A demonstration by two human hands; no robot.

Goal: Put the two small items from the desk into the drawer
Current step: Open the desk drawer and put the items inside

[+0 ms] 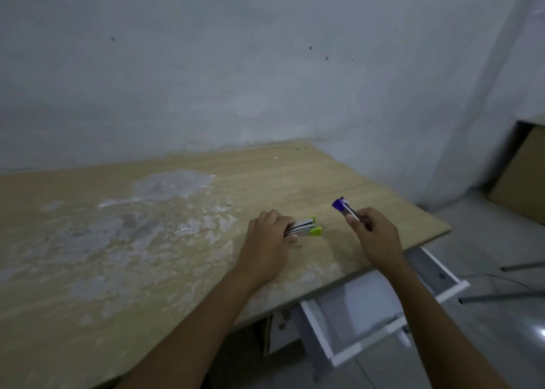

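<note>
Over desk (pixel 177 270), hands clasp green stapler (pixel 300 227) (left (pixel 267 241)), purple stapler (pixel 346 208) (right (pixel 376 235)).

Two bare forearms enter from the bottom edge, with no sleeve, cuff or glove on either as far as the frame reaches. The left hand (pixel 269 235) and right hand (pixel 376 235) carry no ring, watch or band (wrists plain too). Fingers look short, nails trimmed.

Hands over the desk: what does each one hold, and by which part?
Left hand grips the green-tipped stapler by its rear; right hand holds the purple-tipped stapler by its rear.
</note>
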